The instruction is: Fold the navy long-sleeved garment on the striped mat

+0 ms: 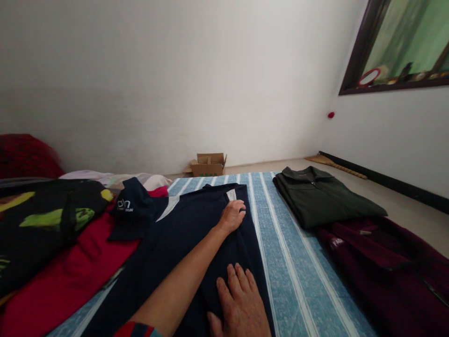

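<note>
A dark navy shirt (189, 224) with white patches lies spread in front of me, its right side folded inward. One short sleeve with white lettering (126, 206) sticks out to the left. My left hand (233, 216) reaches across the shirt, its fingers curled on the folded part just below a white patch (231, 195). Nearer to me, my right hand (242, 299) rests palm down on the folded fabric, fingers stretched out. The shirt lies on a blue-and-white striped sheet (280, 234).
At right lie a folded dark green jacket (326, 192) and a maroon garment (389, 271). Black printed clothing (45, 224) and a red garment (73, 276) are heaped at left. A cardboard box (208, 164) stands beyond the sheet near the wall.
</note>
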A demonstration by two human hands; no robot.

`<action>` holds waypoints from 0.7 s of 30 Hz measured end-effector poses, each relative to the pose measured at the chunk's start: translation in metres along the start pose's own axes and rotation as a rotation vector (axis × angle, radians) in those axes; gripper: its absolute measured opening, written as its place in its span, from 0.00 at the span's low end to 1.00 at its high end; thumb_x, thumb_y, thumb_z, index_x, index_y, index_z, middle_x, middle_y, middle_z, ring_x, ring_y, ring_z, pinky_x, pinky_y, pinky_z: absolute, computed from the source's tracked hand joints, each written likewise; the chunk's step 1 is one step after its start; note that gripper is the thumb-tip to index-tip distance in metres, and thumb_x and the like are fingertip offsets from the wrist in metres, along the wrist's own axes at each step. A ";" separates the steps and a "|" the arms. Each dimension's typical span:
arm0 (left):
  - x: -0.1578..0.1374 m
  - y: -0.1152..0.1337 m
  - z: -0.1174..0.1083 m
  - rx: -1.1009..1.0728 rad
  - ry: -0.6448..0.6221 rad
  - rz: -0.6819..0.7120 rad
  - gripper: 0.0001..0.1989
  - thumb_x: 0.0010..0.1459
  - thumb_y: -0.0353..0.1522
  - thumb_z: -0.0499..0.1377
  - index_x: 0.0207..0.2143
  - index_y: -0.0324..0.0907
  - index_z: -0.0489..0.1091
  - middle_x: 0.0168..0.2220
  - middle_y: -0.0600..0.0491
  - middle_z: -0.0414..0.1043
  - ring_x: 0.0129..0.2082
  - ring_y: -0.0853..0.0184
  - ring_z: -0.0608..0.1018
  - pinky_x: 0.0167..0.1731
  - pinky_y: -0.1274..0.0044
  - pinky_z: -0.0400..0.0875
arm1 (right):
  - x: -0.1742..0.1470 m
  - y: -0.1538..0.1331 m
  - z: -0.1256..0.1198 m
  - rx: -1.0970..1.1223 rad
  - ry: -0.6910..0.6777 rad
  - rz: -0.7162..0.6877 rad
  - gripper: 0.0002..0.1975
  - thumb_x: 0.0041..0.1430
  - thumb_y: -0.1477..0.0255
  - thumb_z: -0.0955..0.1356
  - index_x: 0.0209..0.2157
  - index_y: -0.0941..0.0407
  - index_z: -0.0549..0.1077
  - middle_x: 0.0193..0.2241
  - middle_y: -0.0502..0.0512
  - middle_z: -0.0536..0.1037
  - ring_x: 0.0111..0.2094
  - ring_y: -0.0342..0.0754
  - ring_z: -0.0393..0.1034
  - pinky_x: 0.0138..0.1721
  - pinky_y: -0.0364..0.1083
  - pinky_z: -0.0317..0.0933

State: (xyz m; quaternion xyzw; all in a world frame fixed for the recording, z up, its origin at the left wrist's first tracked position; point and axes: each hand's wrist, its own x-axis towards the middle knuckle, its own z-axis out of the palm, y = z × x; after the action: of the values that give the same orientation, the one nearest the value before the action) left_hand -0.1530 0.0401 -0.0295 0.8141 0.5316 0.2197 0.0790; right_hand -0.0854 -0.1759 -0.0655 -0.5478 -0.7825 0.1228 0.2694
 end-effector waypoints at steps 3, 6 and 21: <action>-0.002 0.009 0.005 -0.056 -0.021 0.016 0.07 0.50 0.25 0.58 0.30 0.44 0.73 0.49 0.53 0.72 0.51 0.66 0.71 0.54 0.75 0.63 | 0.000 -0.001 -0.003 0.008 -0.005 0.011 0.27 0.56 0.54 0.65 0.53 0.54 0.69 0.58 0.63 0.64 0.59 0.62 0.56 0.57 0.61 0.52; -0.003 0.012 0.009 -0.086 -0.037 -0.002 0.07 0.47 0.24 0.60 0.29 0.44 0.74 0.49 0.52 0.72 0.51 0.64 0.72 0.54 0.72 0.63 | 0.000 -0.001 -0.004 0.010 0.002 0.003 0.27 0.57 0.54 0.64 0.53 0.54 0.69 0.58 0.63 0.64 0.59 0.62 0.56 0.57 0.61 0.52; -0.003 0.010 0.020 -0.083 -0.080 -0.049 0.10 0.47 0.27 0.63 0.35 0.44 0.77 0.53 0.50 0.69 0.54 0.60 0.69 0.55 0.71 0.61 | -0.001 -0.003 -0.009 0.042 0.004 0.004 0.26 0.57 0.56 0.64 0.54 0.54 0.68 0.58 0.64 0.64 0.59 0.61 0.55 0.59 0.60 0.50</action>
State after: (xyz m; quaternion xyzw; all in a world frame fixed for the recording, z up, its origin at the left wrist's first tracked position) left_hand -0.1365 0.0349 -0.0448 0.8051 0.5382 0.2069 0.1390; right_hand -0.0822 -0.1788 -0.0570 -0.5437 -0.7783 0.1384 0.2821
